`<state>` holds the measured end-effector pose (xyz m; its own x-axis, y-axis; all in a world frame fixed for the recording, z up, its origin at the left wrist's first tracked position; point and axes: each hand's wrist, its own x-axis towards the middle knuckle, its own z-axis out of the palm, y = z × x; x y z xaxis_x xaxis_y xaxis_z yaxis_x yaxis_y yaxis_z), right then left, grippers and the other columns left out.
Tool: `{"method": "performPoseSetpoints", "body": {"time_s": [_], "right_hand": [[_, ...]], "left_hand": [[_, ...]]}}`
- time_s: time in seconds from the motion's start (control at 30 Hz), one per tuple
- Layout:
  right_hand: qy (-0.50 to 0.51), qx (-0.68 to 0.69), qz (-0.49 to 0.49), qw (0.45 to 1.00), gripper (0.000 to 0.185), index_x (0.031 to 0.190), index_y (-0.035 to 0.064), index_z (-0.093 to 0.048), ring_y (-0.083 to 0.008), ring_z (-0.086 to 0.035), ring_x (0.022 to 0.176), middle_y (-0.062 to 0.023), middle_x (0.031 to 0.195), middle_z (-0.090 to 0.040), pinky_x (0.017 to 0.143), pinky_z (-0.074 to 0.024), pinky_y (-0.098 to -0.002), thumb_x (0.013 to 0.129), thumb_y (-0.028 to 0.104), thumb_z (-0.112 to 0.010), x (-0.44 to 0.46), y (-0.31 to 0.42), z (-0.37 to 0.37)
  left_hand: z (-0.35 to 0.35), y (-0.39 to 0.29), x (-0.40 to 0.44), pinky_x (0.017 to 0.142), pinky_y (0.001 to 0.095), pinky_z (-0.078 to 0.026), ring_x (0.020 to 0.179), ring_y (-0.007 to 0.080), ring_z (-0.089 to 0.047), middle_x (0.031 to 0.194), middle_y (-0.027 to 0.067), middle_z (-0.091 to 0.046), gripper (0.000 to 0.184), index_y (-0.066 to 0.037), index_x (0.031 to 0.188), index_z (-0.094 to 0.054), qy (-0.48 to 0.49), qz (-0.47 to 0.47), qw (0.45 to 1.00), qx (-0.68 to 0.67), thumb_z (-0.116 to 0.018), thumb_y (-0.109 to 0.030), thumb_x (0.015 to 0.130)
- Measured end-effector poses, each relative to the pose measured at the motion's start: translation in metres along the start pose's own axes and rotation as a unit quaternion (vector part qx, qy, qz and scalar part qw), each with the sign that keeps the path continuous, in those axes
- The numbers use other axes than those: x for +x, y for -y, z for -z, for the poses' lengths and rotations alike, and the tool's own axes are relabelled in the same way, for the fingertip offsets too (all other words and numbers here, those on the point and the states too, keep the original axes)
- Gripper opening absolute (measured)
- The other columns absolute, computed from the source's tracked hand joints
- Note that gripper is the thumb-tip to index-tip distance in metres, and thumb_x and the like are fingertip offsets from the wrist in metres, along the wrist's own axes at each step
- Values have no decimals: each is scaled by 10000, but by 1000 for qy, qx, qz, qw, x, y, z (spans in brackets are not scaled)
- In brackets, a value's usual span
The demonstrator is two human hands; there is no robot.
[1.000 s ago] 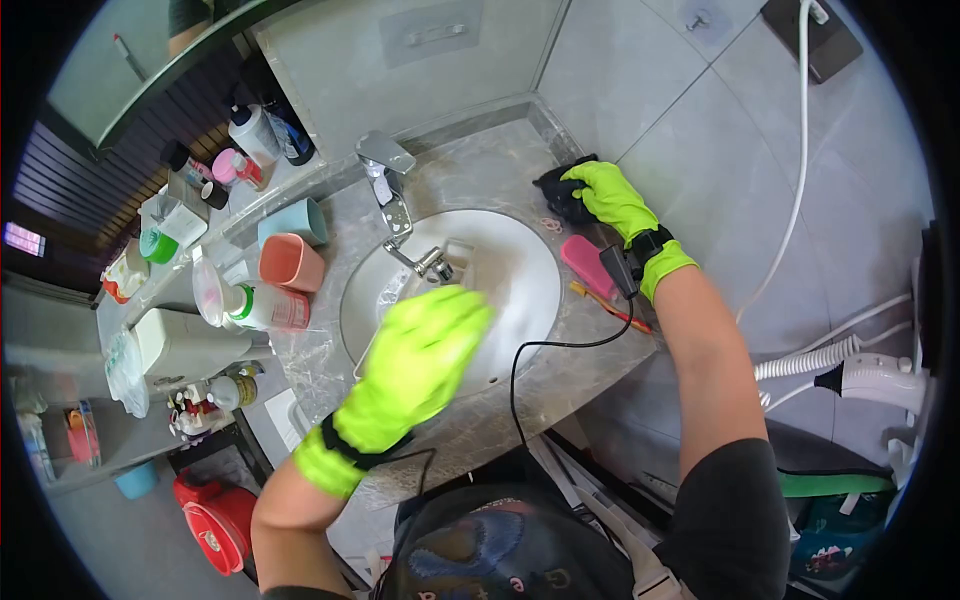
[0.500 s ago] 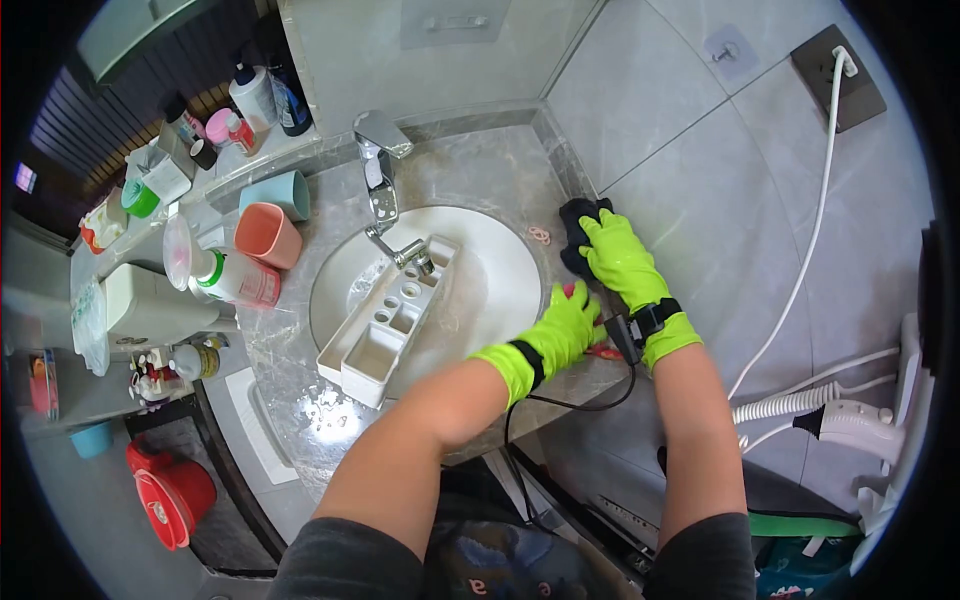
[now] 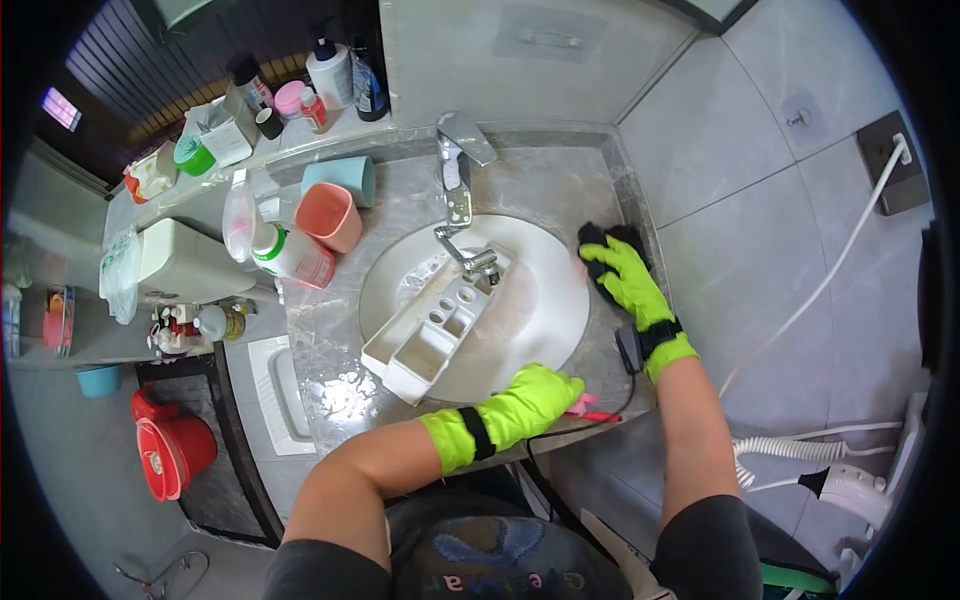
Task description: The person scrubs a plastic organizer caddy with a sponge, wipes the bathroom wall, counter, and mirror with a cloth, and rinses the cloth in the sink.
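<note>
My right hand [image 3: 632, 278], in a bright green glove, presses a bunched black cloth [image 3: 598, 262] onto the grey counter [image 3: 540, 170] right of the sink. A small dark box with a cable is strapped at that wrist. My left hand [image 3: 535, 402], gloved alike, is closed at the counter's front edge; what its fingers hold, if anything, is hidden. Beside its fingertips lie a small pink item [image 3: 580, 403] and a thin red stick-like item [image 3: 602, 416]. A white compartment organizer [image 3: 425, 355] leans in the white sink [image 3: 555, 300] under the faucet [image 3: 456, 185].
Left of the sink stand a pink cup [image 3: 330, 218], a blue cup [image 3: 350, 180] and a spray bottle [image 3: 295, 258]. Toiletries line the back ledge. A white cord [image 3: 835, 270] hangs from the wall outlet [image 3: 895, 165]. A hair dryer [image 3: 850, 490] hangs at right.
The view has shifted. My left hand has moved away from my right, toward the counter's front edge. The pink loops by the black cloth no longer show there.
</note>
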<state>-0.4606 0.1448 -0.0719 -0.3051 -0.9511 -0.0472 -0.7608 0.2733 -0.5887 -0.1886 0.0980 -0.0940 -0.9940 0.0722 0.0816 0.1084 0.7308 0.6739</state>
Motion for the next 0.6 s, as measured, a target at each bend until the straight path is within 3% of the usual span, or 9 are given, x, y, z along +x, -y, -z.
{"method": "performPoseSetpoints", "body": {"time_s": [0.1,0.2,0.23,0.3,0.33,0.37,0.53,0.6], "right_hand": [[17,58,-35,998,387,1119,111,-705,-344,-448,1325,-131,1308,-600,1139,-315,-420,755,34,-599,-42,8,-1],[9,80,-111,991,347,1063,102,-715,-336,-460,1321,-106,1255,-633,1134,-324,-416,757,19,-575,-69,5,4],[-8,62,-92,994,382,1080,93,-708,-342,-462,1322,-104,1242,-639,1136,-326,-418,760,-27,-537,-67,-1,2],[-97,-49,-52,993,445,1133,117,-704,-393,-484,1282,-211,1262,-608,1112,-357,-448,744,-47,-564,-53,-4,-8],[-115,-97,-37,988,527,1265,120,-640,-431,-461,1292,-254,1343,-548,1114,-351,-473,767,-44,-589,-39,-11,-14],[-105,-145,-38,983,593,1382,126,-551,-452,-441,1299,-283,1397,-490,1115,-346,-480,804,15,-618,-25,-18,-16],[-123,-136,-50,982,600,1421,147,-517,-432,-432,1318,-236,1419,-494,1113,-352,-467,838,112,-651,-34,-11,-25],[-150,-127,-70,978,583,1401,161,-543,-404,-445,1315,-194,1416,-513,1108,-363,-454,833,101,-662,-74,5,-33]], "left_hand": [[51,-6,-39,678,493,-517,763,391,-664,852,145,-665,175,-104,918,-577,-49,66,995,-56,-680,-206,819],[78,-12,-64,707,483,-520,810,394,-650,922,139,-654,273,-98,981,-571,-36,157,980,-116,-715,-156,756],[78,-9,-71,708,477,-520,827,390,-648,945,128,-651,296,-95,1015,-569,-44,140,981,-123,-711,-149,760],[71,-4,-84,709,465,-520,861,382,-642,991,106,-645,346,-89,1082,-565,-59,110,983,-135,-701,-135,767],[63,0,-88,733,441,-527,901,376,-638,1110,70,-650,478,-75,1218,-537,-64,96,982,-147,-704,-134,774],[55,1,-93,744,431,-530,902,376,-639,1128,70,-655,497,-63,1242,-530,-84,99,981,-143,-702,-136,782],[100,-23,-112,766,402,-548,879,344,-666,1175,87,-681,578,-4,1334,-489,-104,125,975,-152,-704,-179,826],[118,-24,-122,727,397,-561,841,299,-682,1094,91,-700,579,-1,1338,-486,-189,91,960,-185,-705,-240,858]]}}
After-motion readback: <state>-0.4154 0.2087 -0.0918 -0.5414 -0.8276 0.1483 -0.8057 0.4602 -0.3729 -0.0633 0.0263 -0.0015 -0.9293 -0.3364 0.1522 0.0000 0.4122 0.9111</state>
